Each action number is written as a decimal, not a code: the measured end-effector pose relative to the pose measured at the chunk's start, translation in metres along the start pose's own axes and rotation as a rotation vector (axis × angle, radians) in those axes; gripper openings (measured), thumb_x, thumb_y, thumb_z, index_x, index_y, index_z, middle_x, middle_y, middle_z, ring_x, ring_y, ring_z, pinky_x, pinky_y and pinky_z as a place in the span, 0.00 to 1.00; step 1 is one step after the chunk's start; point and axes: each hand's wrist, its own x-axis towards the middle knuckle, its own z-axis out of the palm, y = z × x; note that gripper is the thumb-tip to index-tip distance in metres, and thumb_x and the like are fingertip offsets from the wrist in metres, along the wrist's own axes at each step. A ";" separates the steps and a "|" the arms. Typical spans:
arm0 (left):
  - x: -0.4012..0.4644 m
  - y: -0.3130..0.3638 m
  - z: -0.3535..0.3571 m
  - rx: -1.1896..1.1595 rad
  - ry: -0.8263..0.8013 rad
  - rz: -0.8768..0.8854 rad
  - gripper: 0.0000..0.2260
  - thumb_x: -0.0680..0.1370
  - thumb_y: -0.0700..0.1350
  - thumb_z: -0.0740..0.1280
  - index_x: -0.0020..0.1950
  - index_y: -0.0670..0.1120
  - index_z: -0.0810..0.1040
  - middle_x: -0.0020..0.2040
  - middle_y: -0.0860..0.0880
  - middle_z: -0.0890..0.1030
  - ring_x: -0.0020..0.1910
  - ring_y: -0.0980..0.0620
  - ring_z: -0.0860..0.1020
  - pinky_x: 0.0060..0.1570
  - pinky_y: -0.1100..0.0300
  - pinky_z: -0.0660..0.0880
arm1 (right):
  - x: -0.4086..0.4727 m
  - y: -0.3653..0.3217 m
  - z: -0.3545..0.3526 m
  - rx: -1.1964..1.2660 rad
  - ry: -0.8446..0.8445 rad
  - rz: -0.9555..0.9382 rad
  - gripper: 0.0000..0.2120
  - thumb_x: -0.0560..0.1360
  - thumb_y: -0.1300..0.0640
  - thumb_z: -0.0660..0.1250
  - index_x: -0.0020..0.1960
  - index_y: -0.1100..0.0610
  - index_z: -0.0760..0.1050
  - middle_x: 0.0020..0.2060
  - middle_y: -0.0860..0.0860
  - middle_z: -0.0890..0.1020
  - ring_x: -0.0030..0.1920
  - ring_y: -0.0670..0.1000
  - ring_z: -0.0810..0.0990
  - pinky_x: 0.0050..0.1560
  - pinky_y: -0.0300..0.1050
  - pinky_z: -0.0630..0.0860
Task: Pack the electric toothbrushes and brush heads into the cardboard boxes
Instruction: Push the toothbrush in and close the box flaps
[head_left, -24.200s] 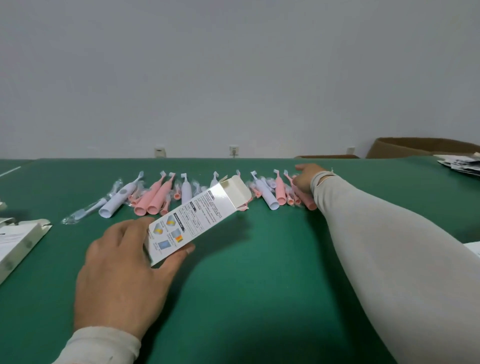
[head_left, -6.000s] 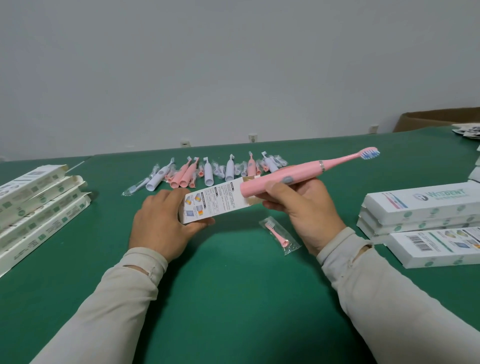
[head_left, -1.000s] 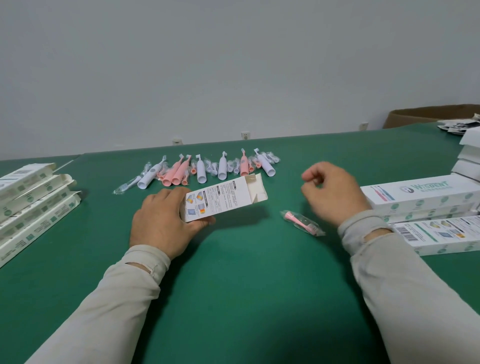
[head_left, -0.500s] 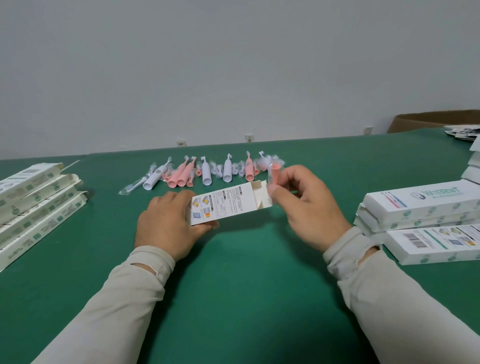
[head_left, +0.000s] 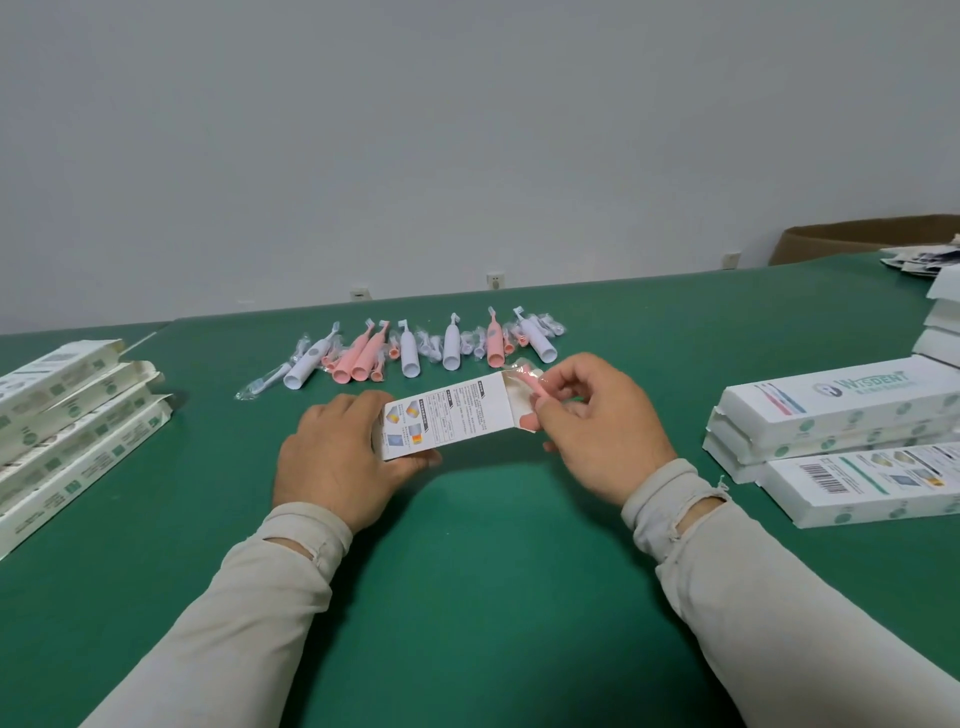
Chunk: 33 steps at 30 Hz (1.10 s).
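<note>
One white printed box (head_left: 447, 418), end flaps open, pink brush head (head_left: 532, 387) at mouth

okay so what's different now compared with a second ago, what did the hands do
The right hand picked the wrapped pink brush head up off the green table and brought it left to the open end of the box, pinching it there. The left hand holds the box as before; the row of toothbrushes is unchanged.

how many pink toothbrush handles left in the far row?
3 pink handles: two side by side left of centre, one alone towards the right. Small pink brush heads lie among them; more handles could be hidden.
</note>
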 end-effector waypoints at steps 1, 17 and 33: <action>0.000 0.000 0.000 -0.006 -0.005 -0.003 0.29 0.66 0.73 0.68 0.60 0.57 0.74 0.53 0.54 0.77 0.54 0.47 0.72 0.50 0.50 0.75 | 0.001 0.000 0.000 -0.029 0.013 0.012 0.09 0.72 0.59 0.70 0.40 0.45 0.75 0.44 0.46 0.83 0.43 0.53 0.86 0.42 0.52 0.82; 0.000 0.003 0.002 0.030 -0.032 0.106 0.32 0.66 0.74 0.68 0.64 0.58 0.73 0.58 0.55 0.77 0.57 0.47 0.73 0.53 0.51 0.73 | -0.002 -0.002 -0.001 -0.306 0.026 -0.079 0.09 0.76 0.55 0.70 0.41 0.42 0.76 0.44 0.41 0.77 0.43 0.42 0.78 0.45 0.41 0.74; 0.000 -0.001 0.002 -0.011 0.000 0.073 0.28 0.66 0.72 0.69 0.60 0.59 0.74 0.54 0.55 0.78 0.53 0.48 0.72 0.48 0.52 0.73 | 0.001 0.001 -0.003 -0.162 0.111 -0.062 0.09 0.76 0.59 0.69 0.46 0.44 0.79 0.45 0.41 0.76 0.38 0.40 0.76 0.42 0.31 0.69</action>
